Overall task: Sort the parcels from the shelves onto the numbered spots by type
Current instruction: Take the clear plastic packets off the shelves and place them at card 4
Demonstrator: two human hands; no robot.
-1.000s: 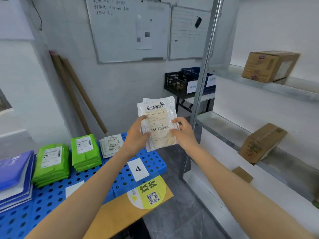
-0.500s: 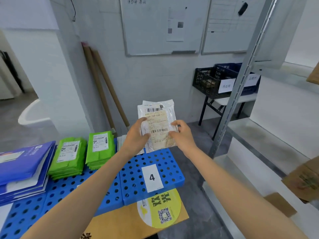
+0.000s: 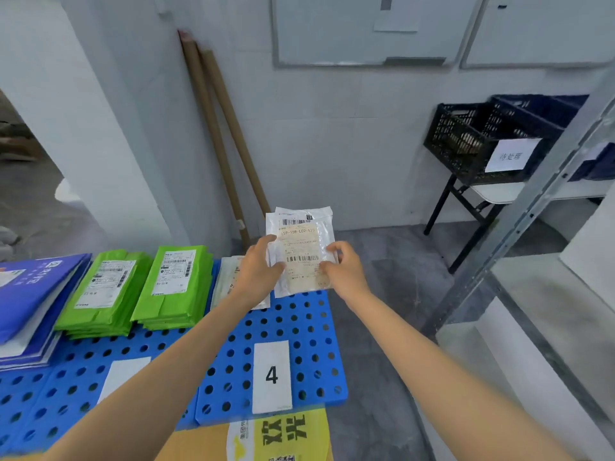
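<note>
Gripping white parcel [image 3: 301, 241], left hand [image 3: 259, 271] and right hand [image 3: 346, 274] | blue perforated board [image 3: 309, 327], tag 4 [image 3: 272, 375] | whiteboard [image 3: 332, 28]; grey floor [image 3: 382, 294]

A blue perforated board [image 3: 309, 327] rests on a brown surface [image 3: 199, 444] that bears a yellow sticker [image 3: 286, 434]. Along the board's far edge lie, from left to right, a stack of blue envelopes [image 3: 30, 294], a left green stack [image 3: 103, 294], a right green stack [image 3: 176, 284] and a pile of white parcels [image 3: 229, 281]. Nearer the front edge sits a label marked 4 [image 3: 272, 375].
</note>
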